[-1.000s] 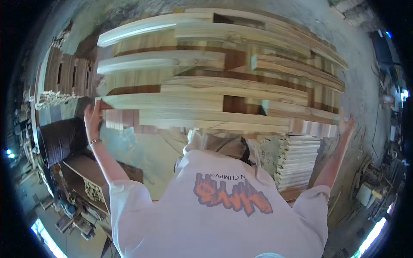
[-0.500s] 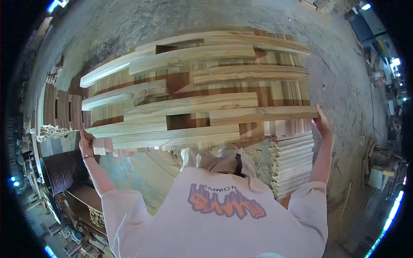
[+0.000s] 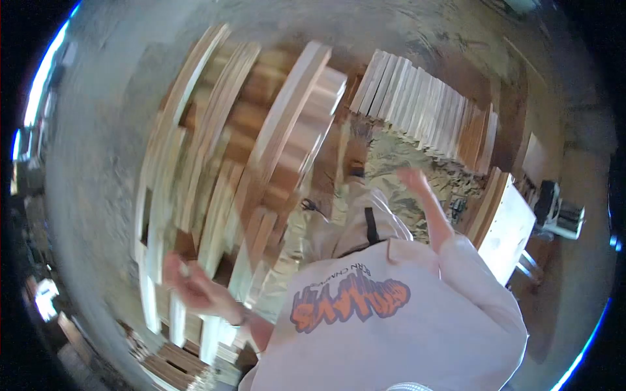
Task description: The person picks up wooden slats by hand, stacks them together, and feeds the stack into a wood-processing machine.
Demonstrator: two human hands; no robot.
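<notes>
Long wooden boards lie spaced apart in rows on a wide stack of wood, left of my body. My left hand hangs over the near part of these rows, fingers loosely apart and nothing between them. Out to the right, my right hand is blurred by motion above the littered floor. It is nearest to a long row of pale wooden strips, just beyond it.
A white-topped panel or table stands at my right, with a dark and white device beside it. More stacked wood is at the lower left. Bare concrete floor stretches along the far left.
Both hands have come off the ends of the front board. My view and body have turned right, so the stack now runs along my left and the row of strips lies ahead.
</notes>
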